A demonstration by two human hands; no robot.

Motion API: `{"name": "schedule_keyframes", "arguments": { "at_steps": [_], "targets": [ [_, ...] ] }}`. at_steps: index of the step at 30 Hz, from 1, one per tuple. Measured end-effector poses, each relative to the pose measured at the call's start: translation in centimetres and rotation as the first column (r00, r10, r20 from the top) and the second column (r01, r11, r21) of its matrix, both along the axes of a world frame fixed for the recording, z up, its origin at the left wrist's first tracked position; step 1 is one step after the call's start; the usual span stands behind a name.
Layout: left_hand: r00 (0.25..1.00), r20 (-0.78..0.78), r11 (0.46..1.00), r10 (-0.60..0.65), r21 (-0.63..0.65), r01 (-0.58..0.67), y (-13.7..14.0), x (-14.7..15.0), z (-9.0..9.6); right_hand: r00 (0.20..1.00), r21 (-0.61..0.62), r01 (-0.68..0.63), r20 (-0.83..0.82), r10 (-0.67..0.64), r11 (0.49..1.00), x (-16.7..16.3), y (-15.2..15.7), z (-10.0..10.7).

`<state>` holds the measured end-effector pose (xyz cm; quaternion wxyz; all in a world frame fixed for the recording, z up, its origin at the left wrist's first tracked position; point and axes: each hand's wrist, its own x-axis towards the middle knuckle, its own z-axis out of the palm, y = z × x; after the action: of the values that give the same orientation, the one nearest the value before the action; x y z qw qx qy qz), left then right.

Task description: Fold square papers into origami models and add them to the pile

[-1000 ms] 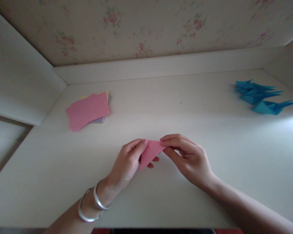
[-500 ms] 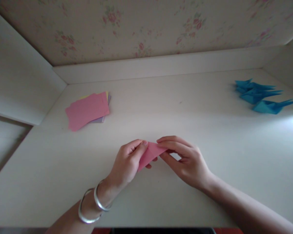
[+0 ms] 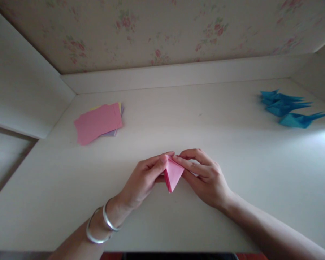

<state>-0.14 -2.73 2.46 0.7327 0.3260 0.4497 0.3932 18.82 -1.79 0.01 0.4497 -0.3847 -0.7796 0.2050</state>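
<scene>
Between my hands, above the near middle of the white desk, is a piece of folded pink paper [image 3: 174, 174]. It has a kite-like shape with one point toward me, and several layers show along its left edge. My left hand [image 3: 144, 177] pinches its upper left side, thumb on top and fingers behind. My right hand [image 3: 206, 177] grips its right edge between the fingers and thumb. The fingertips behind the paper are partly hidden. Two silver bangles [image 3: 99, 225] circle my left wrist.
A stack of pink paper sheets [image 3: 99, 124], with yellow and purple ones under it, lies at the left on the white desk [image 3: 162, 119]. Several folded blue paper figures [image 3: 295, 120] stand in a cluster at the far right. A floral wall [image 3: 178, 32] and a white ledge [image 3: 178, 74] bound the back.
The folded pink paper has turned, from a triangle slanting to the right to a kite shape pointing toward me. Its layered edge now shows. My hands have shifted slightly around it.
</scene>
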Motion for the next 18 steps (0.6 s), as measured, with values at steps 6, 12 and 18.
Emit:
{"name": "schedule_keyframes", "arguments": {
  "at_steps": [6, 12, 18],
  "targets": [
    [0.999, 0.034, 1.000, 0.005, -0.002, -0.005, 0.27, 0.40, -0.10, 1.000, -0.003, 0.002, -0.010, -0.002, 1.000, -0.18, -0.11, 0.24],
    [0.995, 0.093, 0.998, 0.028, -0.057, -0.023, 0.40, 0.87, -0.21, 0.999, -0.062, 0.029, -0.024, -0.031, 0.998, -0.45, -0.55, 0.50],
    [0.993, 0.113, 0.997, 0.029, -0.072, -0.021, 0.38, 0.80, -0.05, 0.999, -0.106, 0.036, -0.037, -0.041, 0.994, -0.64, -0.67, 0.46]
  ]
}}
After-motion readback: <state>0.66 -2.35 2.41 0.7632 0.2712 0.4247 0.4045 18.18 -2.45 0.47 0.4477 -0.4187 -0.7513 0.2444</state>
